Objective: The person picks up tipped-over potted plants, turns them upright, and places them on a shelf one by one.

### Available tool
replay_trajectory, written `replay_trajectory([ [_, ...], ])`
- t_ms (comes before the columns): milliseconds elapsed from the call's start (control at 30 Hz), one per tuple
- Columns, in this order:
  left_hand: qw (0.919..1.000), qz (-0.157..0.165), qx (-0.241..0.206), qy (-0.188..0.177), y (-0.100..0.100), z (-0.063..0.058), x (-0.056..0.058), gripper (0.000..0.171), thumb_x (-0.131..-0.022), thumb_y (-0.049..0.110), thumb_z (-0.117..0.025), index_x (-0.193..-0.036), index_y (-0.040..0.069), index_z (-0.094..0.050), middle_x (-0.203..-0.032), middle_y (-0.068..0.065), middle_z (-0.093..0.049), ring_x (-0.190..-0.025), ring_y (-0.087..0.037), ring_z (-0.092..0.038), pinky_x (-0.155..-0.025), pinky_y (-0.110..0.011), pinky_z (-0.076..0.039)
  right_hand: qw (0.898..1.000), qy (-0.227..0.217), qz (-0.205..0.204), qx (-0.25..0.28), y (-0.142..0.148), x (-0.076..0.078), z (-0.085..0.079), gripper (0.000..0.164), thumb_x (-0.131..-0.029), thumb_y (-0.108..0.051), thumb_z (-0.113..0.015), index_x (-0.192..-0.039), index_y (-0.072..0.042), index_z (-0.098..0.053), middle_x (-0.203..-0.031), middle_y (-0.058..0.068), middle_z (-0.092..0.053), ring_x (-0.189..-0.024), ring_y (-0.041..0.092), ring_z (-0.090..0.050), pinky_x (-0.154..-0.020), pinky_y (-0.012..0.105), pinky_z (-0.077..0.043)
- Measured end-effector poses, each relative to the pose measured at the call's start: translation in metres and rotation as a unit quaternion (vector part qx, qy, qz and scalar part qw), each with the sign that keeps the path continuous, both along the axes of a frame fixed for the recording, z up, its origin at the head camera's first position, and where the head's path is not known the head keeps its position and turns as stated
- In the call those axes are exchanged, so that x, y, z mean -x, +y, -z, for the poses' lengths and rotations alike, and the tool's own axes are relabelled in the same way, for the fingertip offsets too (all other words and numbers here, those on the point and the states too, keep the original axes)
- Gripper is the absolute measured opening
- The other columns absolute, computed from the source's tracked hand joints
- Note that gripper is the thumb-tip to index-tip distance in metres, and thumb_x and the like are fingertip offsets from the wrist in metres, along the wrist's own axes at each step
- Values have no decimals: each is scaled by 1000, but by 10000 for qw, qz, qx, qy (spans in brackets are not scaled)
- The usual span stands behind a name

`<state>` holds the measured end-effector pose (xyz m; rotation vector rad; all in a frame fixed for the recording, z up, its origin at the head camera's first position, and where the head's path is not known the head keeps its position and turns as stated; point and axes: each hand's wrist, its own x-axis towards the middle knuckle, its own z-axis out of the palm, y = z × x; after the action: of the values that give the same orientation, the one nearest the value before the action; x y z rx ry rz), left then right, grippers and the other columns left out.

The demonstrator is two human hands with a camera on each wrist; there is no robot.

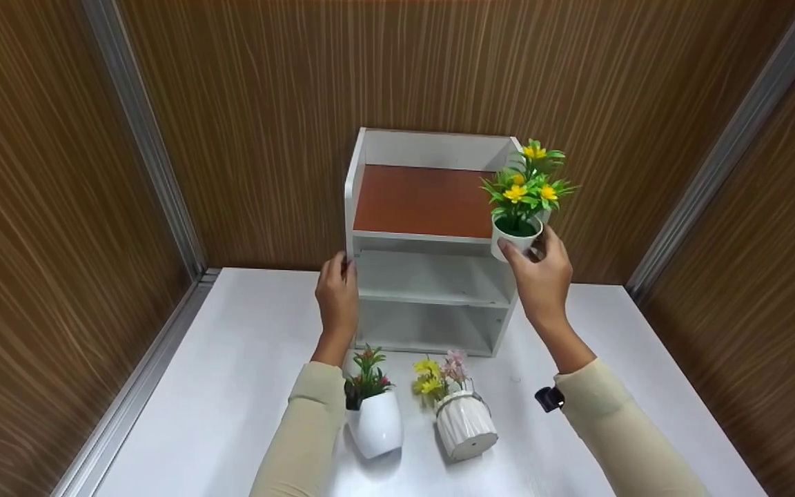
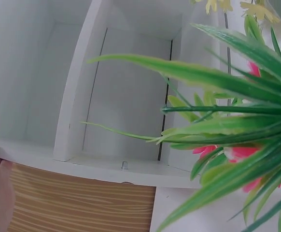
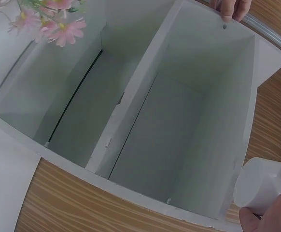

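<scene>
My right hand [image 1: 542, 276] holds a small white pot [image 1: 512, 241] between thumb and fingers, with an artificial plant of yellow flowers [image 1: 525, 186] standing upright in it. That pot is in front of the right side of a white shelf unit [image 1: 432, 301], level with its reddish-brown top board [image 1: 425, 200]. With my left hand [image 1: 337, 297] I grip the front edge of the unit's left side panel, as the right wrist view also shows fingertips [image 3: 227, 17] over that edge. Both lower compartments of the unit are bare.
A white pot with red-flowered greenery [image 1: 378, 421] lies tilted on the white table [image 1: 232, 414], beside my left forearm. Right of it lies a ribbed whitish pot [image 1: 465, 422] with yellow and pink flowers. Wood-grain panels [image 1: 266, 138] enclose the table at the back and sides.
</scene>
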<state>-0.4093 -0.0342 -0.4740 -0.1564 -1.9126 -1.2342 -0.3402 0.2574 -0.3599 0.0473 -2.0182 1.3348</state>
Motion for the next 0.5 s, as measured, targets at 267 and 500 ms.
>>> replay_trajectory([
  [267,10000,-30,-67,-27,-1,0,1,28,-102,12,-60,-128,0,-62,-115,-14,-66,-111,-26,-65,-92,-33,-58,9999,-61,104,54,-8,13,-4,77,-87,-35,-81,-147,-2,-47,-135,16,-56,-127,27,-59,-104,39,-51],
  [500,10000,-65,22,-41,-1,0,3,29,-102,12,-59,-128,-1,-62,-114,-15,-66,-110,-26,-65,-92,-34,-58,9998,12,219,-42,-11,23,-4,74,-87,-36,-80,-145,-1,-49,-131,16,-57,-121,25,-60,-103,40,-53],
])
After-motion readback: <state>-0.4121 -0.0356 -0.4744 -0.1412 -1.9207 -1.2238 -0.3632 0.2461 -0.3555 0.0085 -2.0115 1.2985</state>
